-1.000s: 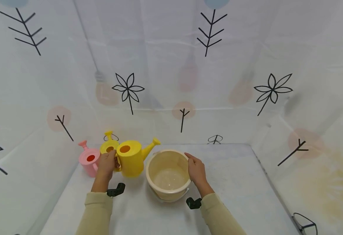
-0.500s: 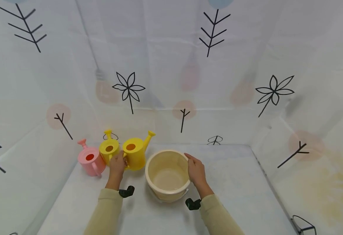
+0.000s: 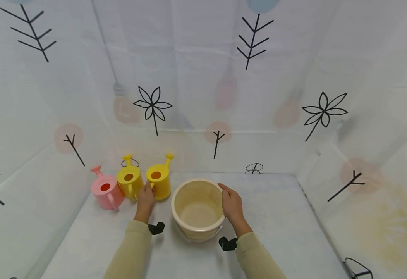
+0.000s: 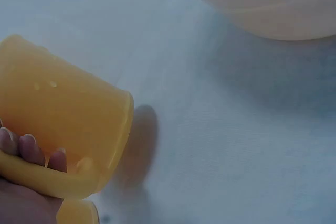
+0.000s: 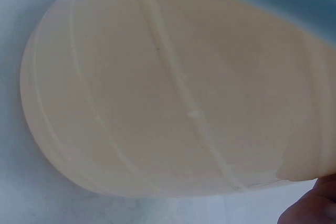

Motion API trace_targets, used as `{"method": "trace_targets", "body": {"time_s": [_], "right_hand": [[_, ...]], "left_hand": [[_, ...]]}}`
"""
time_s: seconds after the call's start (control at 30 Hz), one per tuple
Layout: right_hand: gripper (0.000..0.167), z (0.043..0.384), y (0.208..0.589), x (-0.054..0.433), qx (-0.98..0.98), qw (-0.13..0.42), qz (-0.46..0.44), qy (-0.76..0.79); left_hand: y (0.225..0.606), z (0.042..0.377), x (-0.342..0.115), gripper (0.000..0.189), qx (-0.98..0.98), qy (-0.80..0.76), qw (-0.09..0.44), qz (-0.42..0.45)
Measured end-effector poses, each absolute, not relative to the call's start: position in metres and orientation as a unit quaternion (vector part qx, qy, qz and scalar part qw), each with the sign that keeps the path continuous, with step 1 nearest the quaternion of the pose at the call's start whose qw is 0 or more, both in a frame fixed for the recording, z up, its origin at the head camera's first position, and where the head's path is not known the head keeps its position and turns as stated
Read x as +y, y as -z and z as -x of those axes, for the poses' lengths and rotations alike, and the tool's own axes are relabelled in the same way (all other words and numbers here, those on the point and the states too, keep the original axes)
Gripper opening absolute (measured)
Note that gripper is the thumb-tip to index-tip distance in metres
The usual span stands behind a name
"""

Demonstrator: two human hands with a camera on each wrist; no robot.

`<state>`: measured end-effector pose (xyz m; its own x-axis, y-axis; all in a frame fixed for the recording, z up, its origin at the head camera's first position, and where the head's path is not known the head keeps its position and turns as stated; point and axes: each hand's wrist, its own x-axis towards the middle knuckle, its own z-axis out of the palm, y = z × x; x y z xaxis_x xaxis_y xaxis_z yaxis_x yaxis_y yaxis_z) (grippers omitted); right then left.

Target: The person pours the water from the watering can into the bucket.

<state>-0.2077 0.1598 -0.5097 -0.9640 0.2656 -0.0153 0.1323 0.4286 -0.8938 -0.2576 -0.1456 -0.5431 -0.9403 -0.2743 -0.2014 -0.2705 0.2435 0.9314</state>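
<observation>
My left hand (image 3: pixel 145 201) grips the handle of a yellow watering can (image 3: pixel 162 186), which is upright with its spout toward the back wall. In the left wrist view, fingers (image 4: pixel 31 150) curl round that handle; a shadow falls beside the can's base, and I cannot tell if it touches the table. A second yellow watering can (image 3: pixel 136 185) stands just left of it, then a pink watering can (image 3: pixel 102 198). My right hand (image 3: pixel 233 203) holds the right rim of a cream bucket (image 3: pixel 199 229). The right wrist view is filled by the bucket's ribbed wall (image 5: pixel 147 93), with some fingers at the lower right corner.
A white table (image 3: pixel 273 217) carries everything. Patterned white cloth (image 3: pixel 196 97) hangs behind and at both sides. Black wrist devices (image 3: pixel 157 228) sit by each sleeve cuff.
My left hand has shifted right, and the held watering can moved back and turned, its spout swinging from right to backward. The second yellow can shows more fully. My right hand stays on the bucket.
</observation>
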Motion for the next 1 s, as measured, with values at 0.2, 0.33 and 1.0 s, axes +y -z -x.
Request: {"method": "trace_targets", "body": {"time_s": [0.2, 0.33, 1.0], "right_hand": [[0.046, 0.207, 0.510, 0.159, -0.841, 0.066, 0.117, -0.524], [0.046, 0.206, 0.509, 0.158, -0.841, 0.068, 0.116, -0.524], [0.046, 0.206, 0.508, 0.158, -0.839, 0.059, 0.125, -0.526]], "left_hand": [[0.556, 0.259, -0.146, 0.070, -0.804, 0.570, -0.002, -0.170], [0.560, 0.257, -0.146, 0.067, -0.808, 0.566, 0.001, -0.165], [0.570, 0.251, -0.151, 0.066, -0.833, 0.528, 0.022, -0.163]]}}
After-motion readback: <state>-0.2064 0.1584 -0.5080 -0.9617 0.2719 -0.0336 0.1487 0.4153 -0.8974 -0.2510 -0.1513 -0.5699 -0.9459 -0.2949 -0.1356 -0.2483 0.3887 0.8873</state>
